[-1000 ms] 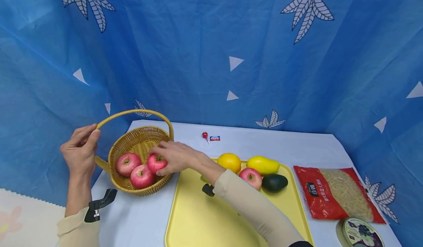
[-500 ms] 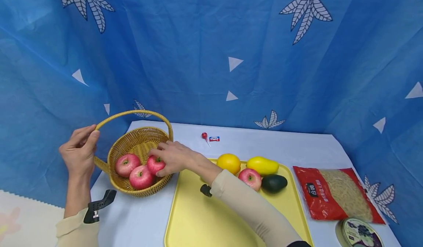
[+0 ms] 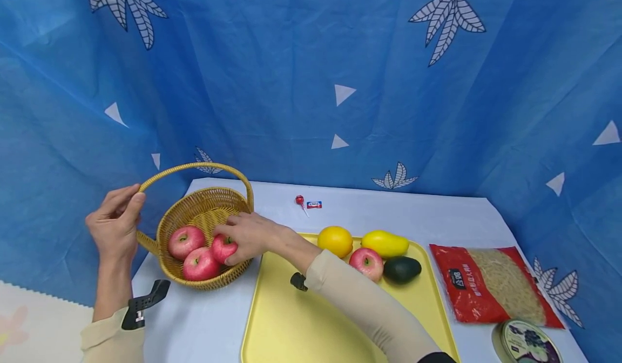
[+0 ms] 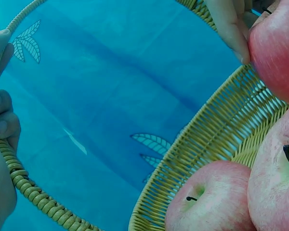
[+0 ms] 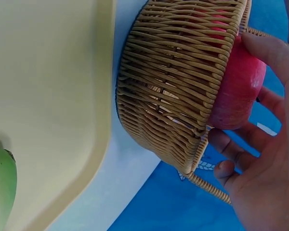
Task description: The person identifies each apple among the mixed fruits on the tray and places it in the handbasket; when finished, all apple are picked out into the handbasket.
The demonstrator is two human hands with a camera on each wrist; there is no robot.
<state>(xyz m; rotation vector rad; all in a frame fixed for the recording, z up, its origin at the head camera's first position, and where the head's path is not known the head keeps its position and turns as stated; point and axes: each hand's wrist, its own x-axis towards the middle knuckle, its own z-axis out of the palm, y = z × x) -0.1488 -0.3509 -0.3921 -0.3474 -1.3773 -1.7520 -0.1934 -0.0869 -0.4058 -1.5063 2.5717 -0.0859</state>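
Note:
My left hand point(image 3: 114, 220) grips the left side of the handle point(image 3: 209, 166) of a wicker basket point(image 3: 167, 217). In the left wrist view its fingers curl round the wrapped handle point(image 4: 43, 199). Inside the basket lie two red apples, one at the left point(image 3: 187, 242) and one in front point(image 3: 201, 264). At the basket's right side my right hand point(image 3: 255, 236) holds a third apple point(image 3: 223, 248), thumb and fingers round it. Seen from the right wrist, this apple point(image 5: 238, 89) sits at the woven rim, with the thumb across its top.
A yellow tray point(image 3: 301, 320) carries an orange point(image 3: 335, 241), a yellow papaya-shaped fruit point(image 3: 385, 243), an apple point(image 3: 366, 264), an avocado point(image 3: 402, 269) and a green fruit point(image 5: 1, 187). A lollipop point(image 3: 300, 200) and small packet point(image 3: 314, 204) lie behind; a pasta bag point(image 3: 500, 284) and tin point(image 3: 529, 342) stand right.
My right hand has moved a little left and down into the basket with its apple. The front apple has shifted slightly left. My left hand keeps its grip on the handle.

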